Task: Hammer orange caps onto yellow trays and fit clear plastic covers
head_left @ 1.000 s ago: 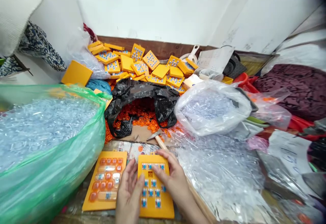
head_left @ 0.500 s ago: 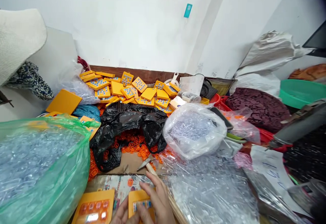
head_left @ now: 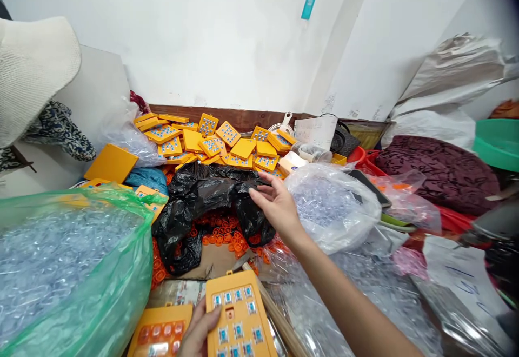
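Note:
My left hand [head_left: 198, 329] grips the left edge of a flat yellow plastic case [head_left: 243, 292]. Small clear pieces with blue centres sit in rows on its face, and one square slot shows no such piece. My right hand [head_left: 279, 203] is stretched forward over the right side of a black plastic bag [head_left: 214, 193], beside a white bag of clear pieces [head_left: 320, 200]. Its thumb and fingers are apart, and I see nothing between them. Another yellow case [head_left: 162, 319], holding orange pieces, lies left of my left hand.
Yellow cases [head_left: 243, 149] are heaped against the wall. Orange rings [head_left: 221, 238] spill from the black bag. A green bag [head_left: 140, 254] of clear pieces fills the left. A wooden handle [head_left: 279, 319] lies right of the held case, by clear plastic sheeting [head_left: 316, 313].
My right hand has left the yellow case and moved forward to the black bag. The held case now shows more of its face, higher in view. The camera has shifted slightly.

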`<state>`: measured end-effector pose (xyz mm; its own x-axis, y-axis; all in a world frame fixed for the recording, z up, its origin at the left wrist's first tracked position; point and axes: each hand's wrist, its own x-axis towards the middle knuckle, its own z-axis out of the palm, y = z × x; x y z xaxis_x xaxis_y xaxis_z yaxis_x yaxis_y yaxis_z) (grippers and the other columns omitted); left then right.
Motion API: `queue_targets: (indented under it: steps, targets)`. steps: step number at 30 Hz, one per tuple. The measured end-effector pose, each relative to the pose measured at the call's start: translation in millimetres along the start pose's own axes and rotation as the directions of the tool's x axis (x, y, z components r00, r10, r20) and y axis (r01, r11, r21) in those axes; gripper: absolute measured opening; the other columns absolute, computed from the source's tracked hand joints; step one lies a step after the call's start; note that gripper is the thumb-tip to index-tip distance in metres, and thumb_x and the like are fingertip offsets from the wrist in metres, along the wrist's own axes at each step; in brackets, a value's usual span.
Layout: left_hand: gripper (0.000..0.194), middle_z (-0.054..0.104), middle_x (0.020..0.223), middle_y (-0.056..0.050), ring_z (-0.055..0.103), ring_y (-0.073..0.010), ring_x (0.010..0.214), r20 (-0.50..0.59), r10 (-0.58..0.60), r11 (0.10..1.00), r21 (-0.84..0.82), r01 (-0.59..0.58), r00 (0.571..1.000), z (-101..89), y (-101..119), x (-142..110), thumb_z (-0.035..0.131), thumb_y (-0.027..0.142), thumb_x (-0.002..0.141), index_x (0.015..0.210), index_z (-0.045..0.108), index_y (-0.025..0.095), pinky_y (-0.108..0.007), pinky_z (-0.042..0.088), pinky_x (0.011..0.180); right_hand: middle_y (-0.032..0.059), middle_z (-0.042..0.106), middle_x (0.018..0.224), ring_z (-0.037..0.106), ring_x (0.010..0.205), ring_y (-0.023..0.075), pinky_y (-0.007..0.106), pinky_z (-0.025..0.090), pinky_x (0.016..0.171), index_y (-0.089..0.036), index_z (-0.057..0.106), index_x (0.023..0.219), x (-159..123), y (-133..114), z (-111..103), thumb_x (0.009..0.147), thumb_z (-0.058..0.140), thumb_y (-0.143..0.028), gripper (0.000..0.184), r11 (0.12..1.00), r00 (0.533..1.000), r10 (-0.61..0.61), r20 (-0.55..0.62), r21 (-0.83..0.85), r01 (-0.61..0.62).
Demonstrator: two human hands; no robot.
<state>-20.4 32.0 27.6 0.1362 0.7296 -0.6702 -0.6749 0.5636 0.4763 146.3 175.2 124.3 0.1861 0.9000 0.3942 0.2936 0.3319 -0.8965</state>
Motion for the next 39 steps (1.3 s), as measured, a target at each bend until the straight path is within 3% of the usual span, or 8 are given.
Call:
queue_targets:
  steps: [7, 12, 15, 19, 25, 33, 36, 39]
  targets:
    - [0.072, 0.073, 0.106, -0.018, 0.071, -0.0348, 0.094, -0.007, -0.104, 0.993, -0.048, 0.104, 0.994, 15.4, 10, 12, 0.069, 0.015, 0.076, 0.141, 0.038, 0.013, -0.05, 0.051, 0.09, 0.0119, 0.065, 0.116, 0.068, 0.077, 0.0141, 0.03, 0.057, 0.071, -0.017, 0.058, 0.117, -18, 8, 7, 0.079, 0.061, -0.038, 0.043, 0.999, 0.993, 0.026, 0.114, -0.024, -0.023]
    - [0.075, 0.071, 0.109, -0.021, 0.07, -0.0398, 0.092, -0.031, -0.259, 0.966, -0.018, 0.259, 0.965, 6.5, 7, 20, 0.07, 0.02, 0.077, 0.142, 0.036, 0.008, -0.054, 0.05, 0.089, 0.0067, 0.073, 0.097, 0.07, 0.078, 0.0165, 0.03, 0.058, 0.071, -0.018, 0.066, 0.103, -35, 23, -28, 0.084, 0.06, -0.031, 0.024, 0.955, 0.992, 0.062, 0.114, -0.296, -0.026]
    - [0.074, 0.072, 0.109, -0.021, 0.07, -0.0399, 0.091, -0.028, -0.286, 0.958, -0.002, 0.286, 0.958, 4.3, 8, 20, 0.071, 0.022, 0.077, 0.142, 0.037, 0.009, -0.054, 0.05, 0.089, 0.0061, 0.072, 0.097, 0.067, 0.09, 0.0192, 0.038, 0.054, 0.084, -0.017, 0.068, 0.096, -26, 30, -68, 0.089, 0.058, -0.026, 0.015, 0.827, 0.997, 0.074, 0.035, -0.56, -0.042]
    - [0.072, 0.072, 0.109, -0.02, 0.071, -0.0393, 0.088, 0.009, -0.268, 0.963, 0.014, 0.268, 0.963, 10.5, 10, 12, 0.071, 0.024, 0.077, 0.141, 0.04, 0.012, -0.054, 0.05, 0.089, 0.0071, 0.064, 0.113, 0.061, 0.105, 0.0213, 0.046, 0.048, 0.092, -0.016, 0.064, 0.106, -6, 40, -106, 0.091, 0.06, -0.028, 0.019, 0.549, 0.991, 0.134, 0.002, -0.833, -0.073]
    - [0.071, 0.072, 0.11, -0.016, 0.071, -0.0341, 0.092, 0.01, -0.182, 0.983, -0.014, 0.182, 0.983, 23.0, 13, -13, 0.069, 0.02, 0.079, 0.142, 0.038, 0.017, -0.05, 0.051, 0.09, 0.0065, 0.063, 0.113, 0.062, 0.098, 0.0188, 0.04, 0.052, 0.086, -0.017, 0.064, 0.105, -4, 57, -104, 0.092, 0.059, -0.03, 0.019, 0.346, 0.962, 0.257, 0.09, -0.938, -0.004]
    - [0.063, 0.073, 0.109, -0.015, 0.07, -0.031, 0.098, 0.04, -0.152, 0.985, -0.076, 0.155, 0.988, 26.3, 7, -33, 0.067, 0.017, 0.08, 0.139, 0.042, 0.015, -0.045, 0.051, 0.093, 0.0111, 0.062, 0.116, 0.06, 0.107, 0.0258, 0.048, 0.048, 0.091, -0.015, 0.062, 0.113, -13, 58, -108, 0.094, 0.054, -0.024, 0.023, 0.409, 0.983, 0.181, -0.038, -0.906, -0.111]
    - [0.063, 0.075, 0.099, -0.017, 0.07, -0.0321, 0.097, 0.049, -0.181, 0.983, -0.03, 0.183, 0.982, 19.8, -4, -28, 0.067, 0.016, 0.08, 0.137, 0.043, 0.01, -0.044, 0.051, 0.092, 0.0202, 0.056, 0.125, 0.049, 0.122, 0.0371, 0.058, 0.036, 0.1, -0.011, 0.055, 0.126, -21, 46, -98, 0.092, 0.049, -0.018, 0.036, 0.514, 0.991, 0.131, -0.032, -0.853, -0.096]
    - [0.061, 0.076, 0.088, -0.018, 0.071, -0.033, 0.095, 0.052, -0.172, 0.985, 0.002, 0.172, 0.984, 10.4, -13, -19, 0.066, 0.013, 0.078, 0.135, 0.045, 0.002, -0.043, 0.051, 0.092, 0.0187, 0.048, 0.137, 0.041, 0.129, 0.0355, 0.054, 0.03, 0.107, -0.013, 0.049, 0.134, -40, 29, -75, 0.092, 0.048, -0.027, 0.044, 0.681, 0.989, 0.12, 0.082, -0.732, -0.021]
